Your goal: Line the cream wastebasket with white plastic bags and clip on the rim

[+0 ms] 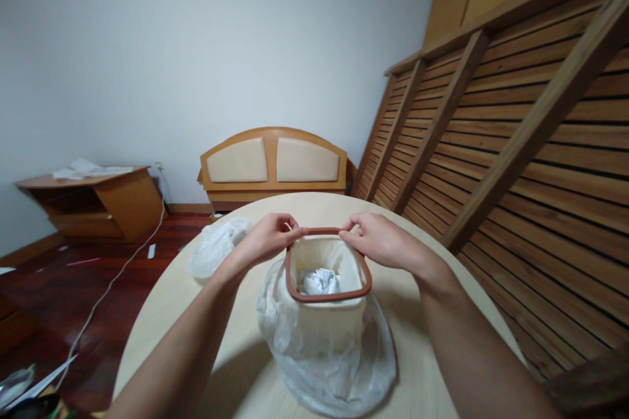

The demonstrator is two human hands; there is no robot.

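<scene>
A cream bin (pixel 324 324) stands on the round table, with a brown square ring (pixel 329 298) around its top. A translucent plastic bag (pixel 344 380) lines it, hangs outside its walls and spreads over the table. Crumpled white paper (pixel 319 281) lies inside the bin. My left hand (pixel 278 236) pinches the ring at its far left corner, thumb on top. At the far right corner my right hand (pixel 371 239) grips the same ring between thumb and fingers.
Another crumpled plastic bag (pixel 219 249) lies on the round table (pixel 171 314) at the left. Behind are a wooden headboard (pixel 272 160) and a low cabinet (pixel 118 203). Wooden slats (pixel 491 144) lean along the right. A white cable (pixel 115 278) crosses the floor.
</scene>
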